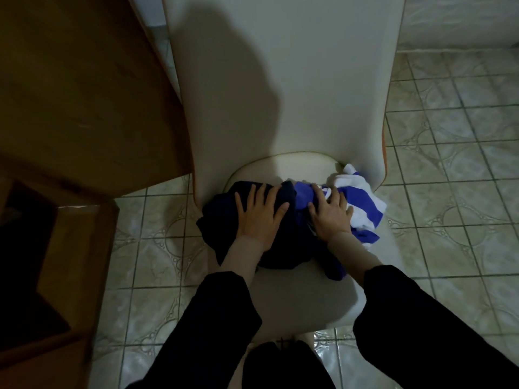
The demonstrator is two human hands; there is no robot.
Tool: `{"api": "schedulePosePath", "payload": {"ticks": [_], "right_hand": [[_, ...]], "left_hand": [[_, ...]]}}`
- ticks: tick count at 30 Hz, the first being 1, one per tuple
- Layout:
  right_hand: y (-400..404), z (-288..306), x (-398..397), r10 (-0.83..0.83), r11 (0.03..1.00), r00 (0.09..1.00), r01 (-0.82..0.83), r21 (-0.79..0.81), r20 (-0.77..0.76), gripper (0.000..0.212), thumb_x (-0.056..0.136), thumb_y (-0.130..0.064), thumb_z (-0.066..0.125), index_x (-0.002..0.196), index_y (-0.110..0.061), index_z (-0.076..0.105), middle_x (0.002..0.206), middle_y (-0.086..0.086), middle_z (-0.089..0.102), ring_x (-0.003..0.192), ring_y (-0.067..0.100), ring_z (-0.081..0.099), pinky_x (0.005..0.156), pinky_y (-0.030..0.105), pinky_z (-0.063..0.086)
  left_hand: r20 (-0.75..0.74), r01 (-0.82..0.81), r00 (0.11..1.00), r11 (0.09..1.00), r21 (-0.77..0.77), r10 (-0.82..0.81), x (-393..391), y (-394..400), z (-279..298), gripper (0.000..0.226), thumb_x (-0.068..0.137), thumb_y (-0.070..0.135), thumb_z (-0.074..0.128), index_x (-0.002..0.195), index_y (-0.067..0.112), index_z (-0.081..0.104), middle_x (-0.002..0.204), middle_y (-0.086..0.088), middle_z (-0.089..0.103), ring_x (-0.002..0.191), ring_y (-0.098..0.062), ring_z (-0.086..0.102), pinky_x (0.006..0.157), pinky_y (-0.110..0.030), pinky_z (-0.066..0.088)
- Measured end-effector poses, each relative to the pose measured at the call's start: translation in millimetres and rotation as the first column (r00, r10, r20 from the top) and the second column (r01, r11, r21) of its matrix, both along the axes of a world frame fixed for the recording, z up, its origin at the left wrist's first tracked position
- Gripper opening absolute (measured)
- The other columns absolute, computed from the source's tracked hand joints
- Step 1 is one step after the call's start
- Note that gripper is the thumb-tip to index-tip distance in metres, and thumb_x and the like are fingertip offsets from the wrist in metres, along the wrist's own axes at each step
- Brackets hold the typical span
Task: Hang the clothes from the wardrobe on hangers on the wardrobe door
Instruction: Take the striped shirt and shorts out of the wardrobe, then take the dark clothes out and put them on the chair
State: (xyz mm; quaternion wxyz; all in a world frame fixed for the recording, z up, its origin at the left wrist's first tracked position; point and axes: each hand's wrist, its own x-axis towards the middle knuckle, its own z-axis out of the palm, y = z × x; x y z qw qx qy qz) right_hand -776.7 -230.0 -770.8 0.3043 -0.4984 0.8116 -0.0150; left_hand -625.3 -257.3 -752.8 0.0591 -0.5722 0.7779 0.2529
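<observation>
A cream-white upholstered chair (280,108) with a tall padded back and orange piping along its edges stands on a floor of pale green patterned tiles (449,192). On the chair's seat lies a heap of crumpled clothes: a dark navy garment (222,217) on the side of the seat nearer the wooden furniture, and a blue and white striped garment (356,203) bunched toward the far corner of the seat, where it touches the base of the chair's back. The two garments touch each other in the middle of the seat.

The left hand (259,213) lies flat on top of the dark navy garment, fingers straight and spread apart, pressing down on the cloth rather than curling round it. The right hand (331,213) rests the same way on the blue part of the striped garment, fingers spread and extended, with the thumb toward the left hand. Both forearms reach forward over the front of the seat from black sleeves (219,318).

Beside the chair, on the left hand's side, stands brown wooden furniture (78,94) with a slanting panel and a darker opening below it. Behind the chair, a pale wall meets the tiles.
</observation>
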Motion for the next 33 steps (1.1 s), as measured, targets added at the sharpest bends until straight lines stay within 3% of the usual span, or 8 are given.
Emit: {"api": "schedulePosePath", "payload": {"ticks": [5,11,14,17,19,25,30,33], "right_hand": [[-1.9,26.4,2.0,0.022,0.999,1.000,-0.022,-0.027,-0.022,0.052,0.099,-0.035,0.033,0.147,-0.028,0.015,0.157,0.011,0.003,0.144,0.034,0.005,0.115,0.053,0.008],[-11.1,87.8,9.2,-0.001,1.000,1.000,0.000,-0.031,-0.030,0.051,0.097,-0.031,0.037,0.144,-0.017,0.026,0.149,0.014,0.028,0.135,0.036,0.026,0.107,0.051,0.027],[-17.6,132.2,15.8,0.081,0.997,0.996,-0.081,-0.003,-0.033,0.049,0.096,-0.029,0.040,0.142,-0.015,0.029,0.144,0.014,0.034,0.133,0.034,0.030,0.106,0.049,0.031],[-30.2,182.0,23.5,0.188,0.982,0.981,-0.187,0.022,-0.047,0.048,0.095,-0.029,0.044,0.139,-0.014,0.032,0.140,0.015,0.040,0.130,0.031,0.036,0.106,0.045,0.032],[-39.4,216.7,29.8,0.239,0.971,0.971,-0.238,0.012,-0.029,0.047,0.094,-0.029,0.046,0.137,-0.013,0.036,0.138,0.014,0.042,0.129,0.031,0.038,0.105,0.045,0.035],[-62.9,310.8,50.3,0.371,0.925,0.928,-0.372,-0.079,-0.026,0.046,0.093,-0.028,0.047,0.134,-0.009,0.039,0.136,0.017,0.047,0.124,0.033,0.045,0.104,0.043,0.039],[-73.6,386.0,71.4,0.435,0.882,0.897,-0.442,-0.162,-0.079,0.042,0.096,-0.024,0.041,0.134,-0.006,0.040,0.135,0.016,0.049,0.124,0.031,0.047,0.103,0.040,0.039],[-75.7,425.9,88.0,0.472,0.855,0.874,-0.486,-0.183,-0.114,0.042,0.095,-0.026,0.042,0.133,-0.009,0.041,0.134,0.014,0.051,0.121,0.030,0.050,0.101,0.040,0.041]], "left_hand": [[-0.007,0.028,1.000,0.994,0.104,-0.028,9.4,-1.1,21.7,0.055,0.098,0.049,0.022,0.148,0.027,0.012,0.158,-0.002,0.008,0.146,-0.022,0.000,0.114,-0.051,-0.007],[0.061,-0.010,0.998,0.965,0.261,-0.006,21.8,-0.1,75.4,0.056,0.100,0.043,0.022,0.149,0.024,0.001,0.158,-0.005,0.001,0.146,-0.023,0.000,0.116,-0.048,-0.001],[0.072,-0.023,0.997,0.971,0.238,0.007,28.5,-2.7,112.2,0.053,0.100,0.040,0.025,0.148,0.019,0.013,0.155,-0.008,0.016,0.143,-0.026,0.016,0.117,-0.048,0.011],[0.020,-0.057,0.998,0.981,0.188,0.054,35.0,-11.0,160.6,0.045,0.100,0.034,0.033,0.140,0.014,0.031,0.143,-0.013,0.037,0.129,-0.029,0.037,0.107,-0.040,0.031],[0.015,-0.060,0.998,0.987,0.148,0.058,38.6,-18.4,195.8,0.038,0.099,0.029,0.033,0.134,0.012,0.039,0.137,-0.013,0.043,0.122,-0.029,0.043,0.099,-0.036,0.036],[0.046,-0.043,0.998,0.999,0.032,0.042,52.8,-33.9,299.5,0.039,0.098,0.022,0.034,0.135,0.009,0.038,0.138,-0.011,0.042,0.125,-0.029,0.041,0.100,-0.041,0.037],[-0.007,-0.157,0.988,0.987,-0.041,0.157,82.0,-38.0,371.7,0.032,0.098,0.024,0.038,0.126,0.010,0.043,0.130,-0.013,0.050,0.114,-0.031,0.050,0.098,-0.043,0.041],[0.018,-0.196,0.980,0.976,-0.100,0.199,96.8,-34.4,415.0,0.038,0.100,0.026,0.035,0.133,0.009,0.040,0.137,-0.012,0.044,0.124,-0.029,0.045,0.102,-0.040,0.039]]}}
